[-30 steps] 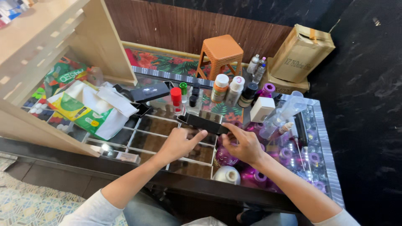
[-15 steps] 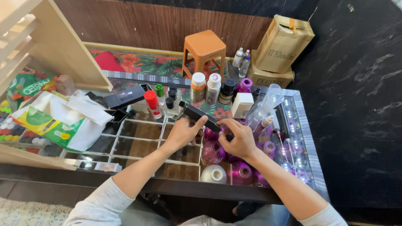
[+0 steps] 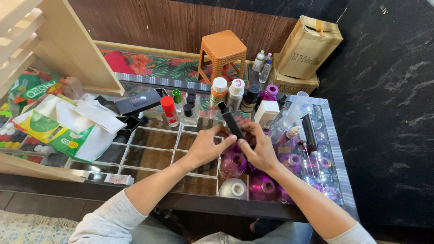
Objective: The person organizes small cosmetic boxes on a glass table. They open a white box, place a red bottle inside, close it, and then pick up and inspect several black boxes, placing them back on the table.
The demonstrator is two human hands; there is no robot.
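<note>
Glass-topped counter (image 3: 337, 149) w/ compartment grid underneath fills the view; wooden shelf unit (image 3: 58, 49) at 10 o'clock, cardboard carton (image 3: 307, 45) at 1 o'clock, orange plastic stool (image 3: 222, 49) at 12. White-and-green plastic bags (image 3: 68, 129) lie at 9 o'clock. Row of small bottles (image 3: 235, 95) stands just past the hands, red-capped one (image 3: 169, 110) to their 10 o'clock; purple round bottles (image 3: 262, 187) show under the glass at 5–6 o'clock. Centre: slim black box (image 3: 230, 121), long and narrow, tilted, far end open w/ flap up. Left hand (image 3: 205, 148) and right hand (image 3: 258, 151) both closed on its near end, fingers pinching from either side. Looks like thin card: prob. light, stiff along its length but easy to crush across the faces, smooth so a bit slippery. Best held by the narrow edges nr the lower end, as now. Hard to tell: whether anything's inside the box, its near end hidden behind fingers; stuff under the glass blurred by reflections.
</note>
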